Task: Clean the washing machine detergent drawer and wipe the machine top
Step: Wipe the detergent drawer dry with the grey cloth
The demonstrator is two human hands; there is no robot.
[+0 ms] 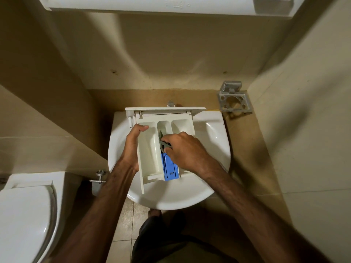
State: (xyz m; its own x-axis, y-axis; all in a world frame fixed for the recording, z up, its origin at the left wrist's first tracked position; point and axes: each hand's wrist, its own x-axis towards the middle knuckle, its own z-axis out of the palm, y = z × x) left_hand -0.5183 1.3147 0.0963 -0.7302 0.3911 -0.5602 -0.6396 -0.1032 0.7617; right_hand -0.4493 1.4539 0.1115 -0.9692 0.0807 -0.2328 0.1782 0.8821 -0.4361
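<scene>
1. Detergent drawer [150, 149] sits over the white washbasin [214, 141], which I use as landmark.
2. My left hand [133, 147] grips the drawer's left wall.
3. My right hand [182, 149] pinches a grey cloth [163, 143] in the middle compartment, above the blue insert [170, 169].
4. The insert's marking is unreadable.

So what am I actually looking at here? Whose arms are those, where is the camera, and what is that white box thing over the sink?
There is no robot here: these are a person's two bare arms. The single picture comes from a wide-angle camera worn on the person's head, looking down, which is why the walls bend. The white box is a washing machine detergent drawer, taken out and held over a bathroom sink. The left hand grips its left wall to steady it. The right hand pushes a grey-green scrub pad into the middle compartment, just above a blue insert. A toilet sits at lower left, and a metal holder is fixed to the wall at upper right.
</scene>
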